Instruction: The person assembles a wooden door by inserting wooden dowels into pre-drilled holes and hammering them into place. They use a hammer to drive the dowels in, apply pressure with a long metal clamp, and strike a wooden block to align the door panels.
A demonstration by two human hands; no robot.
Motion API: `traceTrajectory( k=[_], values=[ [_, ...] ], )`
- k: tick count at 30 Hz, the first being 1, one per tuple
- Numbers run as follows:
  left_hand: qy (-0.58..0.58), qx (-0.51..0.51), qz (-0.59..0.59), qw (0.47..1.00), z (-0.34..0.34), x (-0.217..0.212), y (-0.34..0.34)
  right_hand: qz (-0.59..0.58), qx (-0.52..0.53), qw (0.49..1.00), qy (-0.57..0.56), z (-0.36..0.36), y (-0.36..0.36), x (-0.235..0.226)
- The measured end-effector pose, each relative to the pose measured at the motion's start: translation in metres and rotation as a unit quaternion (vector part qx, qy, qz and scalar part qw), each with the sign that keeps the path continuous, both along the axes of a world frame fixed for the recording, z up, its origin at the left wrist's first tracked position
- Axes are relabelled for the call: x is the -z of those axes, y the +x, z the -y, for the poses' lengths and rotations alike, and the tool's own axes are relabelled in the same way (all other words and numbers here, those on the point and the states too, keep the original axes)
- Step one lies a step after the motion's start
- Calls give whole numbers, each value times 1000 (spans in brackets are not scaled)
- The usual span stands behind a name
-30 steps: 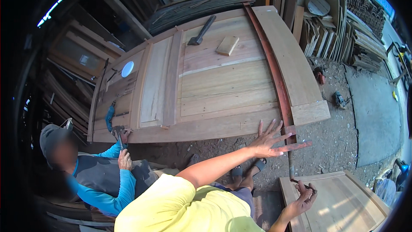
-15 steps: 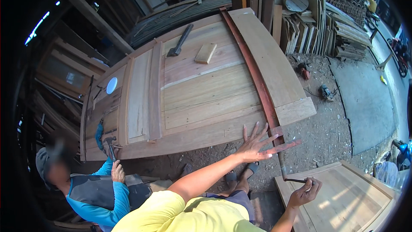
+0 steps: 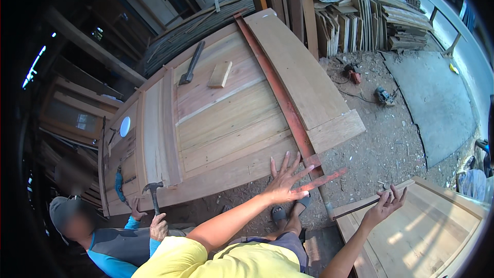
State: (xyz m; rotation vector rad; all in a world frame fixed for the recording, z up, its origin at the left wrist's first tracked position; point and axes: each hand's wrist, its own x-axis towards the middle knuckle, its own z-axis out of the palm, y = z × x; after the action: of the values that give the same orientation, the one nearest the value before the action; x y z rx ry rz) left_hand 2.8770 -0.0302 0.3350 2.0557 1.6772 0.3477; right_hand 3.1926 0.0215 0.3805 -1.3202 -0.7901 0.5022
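A long red bar clamp (image 3: 278, 90) lies across a wide wooden door panel (image 3: 231, 118), its screw end jutting past the panel's near edge. My left hand (image 3: 282, 185) is spread open beside that end, fingers apart; whether it presses on the clamp I cannot tell. At the tip of the screw sits a thin dark turning handle (image 3: 356, 209). My right hand (image 3: 382, 209) is by the handle's outer end, fingers stretched apart, the thumb side appearing to touch it.
At left a co-worker in blue sleeves holds a claw hammer (image 3: 153, 189) near a teal power drill (image 3: 119, 185). On the panel lie a mallet-like tool (image 3: 191, 64), a wood block (image 3: 220, 74) and a white disc (image 3: 125, 126). A smaller panel (image 3: 411, 237) is at lower right; power tools (image 3: 385, 95) lie on the ground.
My right hand has opened from its closed grip on the handle, whose outer end has swung farther away from me. The co-worker's hammer has risen. The whole view has shifted slightly.
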Motion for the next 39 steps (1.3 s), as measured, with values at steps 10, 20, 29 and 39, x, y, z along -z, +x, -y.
traceTrajectory(
  k=[10,20,29,39],
  values=[
    [-2,-13,15,1000,-6,-13,8,-465,-314,703,-436,190,-76,262],
    [-42,9,-7,999,-10,-16,2,-654,-388,439,-479,218,-110,40],
    [-41,24,-5,999,-8,-12,-3,-675,-314,465,-479,156,-67,-107],
    [-10,16,20,1000,-6,-11,-5,-443,-213,794,-359,127,-50,-171]
  ],
)
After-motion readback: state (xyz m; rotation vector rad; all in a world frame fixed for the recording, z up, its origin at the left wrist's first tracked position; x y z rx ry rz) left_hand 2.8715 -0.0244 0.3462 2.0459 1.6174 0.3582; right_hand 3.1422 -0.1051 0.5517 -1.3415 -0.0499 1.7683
